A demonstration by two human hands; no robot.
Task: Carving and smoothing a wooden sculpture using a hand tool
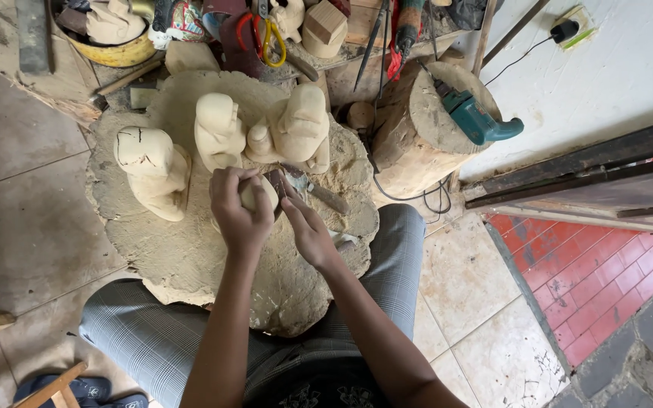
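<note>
Looking down from my head, my left hand point(240, 209) is wrapped tight around a small pale wooden piece point(256, 194) on the round stump block point(190, 257), while my right hand point(305, 227) pinches a dark chisel point(277, 185) against it, just before three pale carved figures point(221, 132).

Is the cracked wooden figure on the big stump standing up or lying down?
Standing up. The cracked wooden figure sits on its base on the stump, apart from the left hand that holds a small wood piece.
</note>
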